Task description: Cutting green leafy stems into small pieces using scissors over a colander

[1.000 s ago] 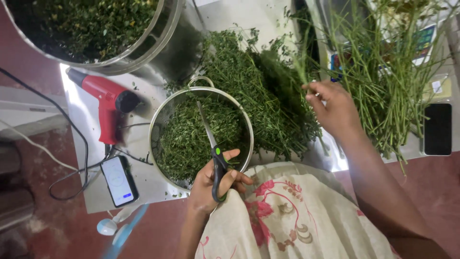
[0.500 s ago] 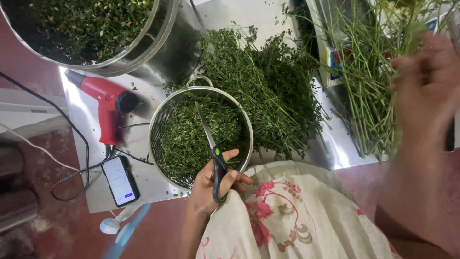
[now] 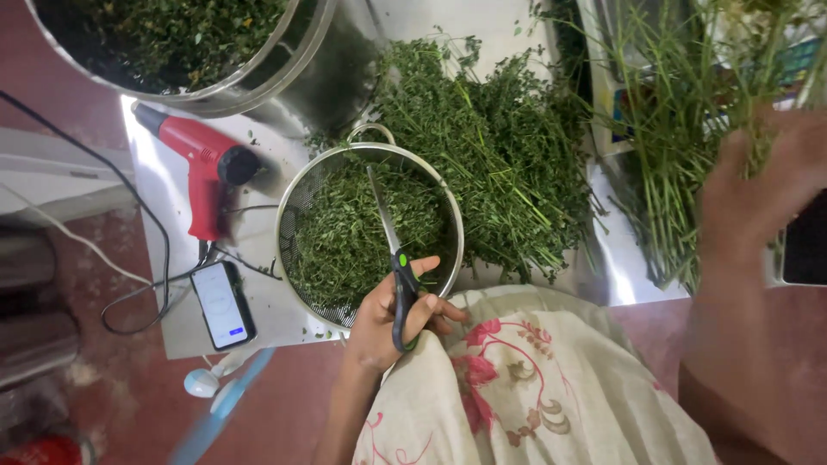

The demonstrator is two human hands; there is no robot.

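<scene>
Holding a pair of scissors point(image 3: 394, 267) with black and green handles, the left hand point(image 3: 392, 314) grips them tight, blades closed and pointing up over a round metal strainer point(image 3: 297, 202) full of cut green leaves. The right hand point(image 3: 762, 194) is blurry among the long green stems point(image 3: 668, 129); I cannot tell if it grips any. A red heat gun point(image 3: 202, 164) and a phone point(image 3: 222, 303) lie nearby.
</scene>
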